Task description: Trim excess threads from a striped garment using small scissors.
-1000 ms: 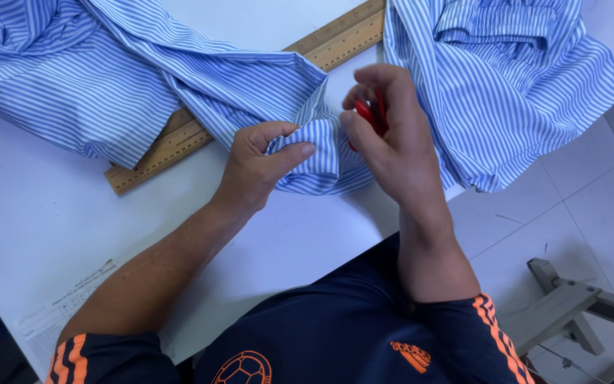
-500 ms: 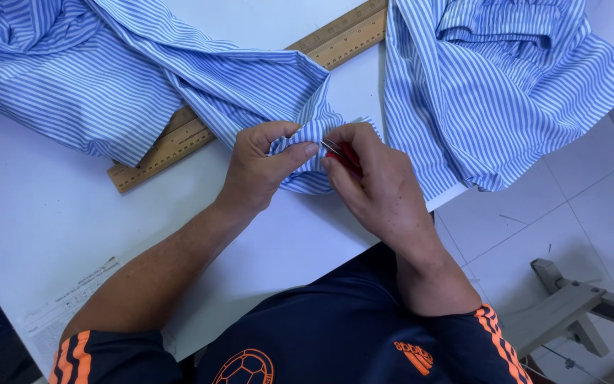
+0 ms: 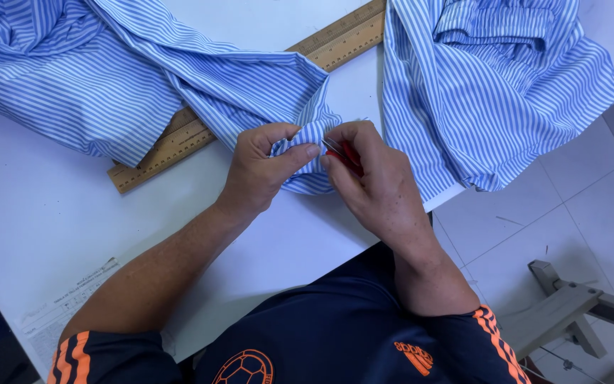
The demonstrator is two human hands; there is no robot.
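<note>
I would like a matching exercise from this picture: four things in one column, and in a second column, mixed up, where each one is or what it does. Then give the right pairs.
Things:
1. left hand
2. right hand
3. wooden ruler
4. striped shirt

Places or states:
A. lies slanted on the white table, partly under cloth
B. holds a small red tool at the fabric
C. pinches a folded bit of the fabric
D. is spread over the table, blue and white

Pairs: 1-C, 2-B, 3-A, 4-D
</note>
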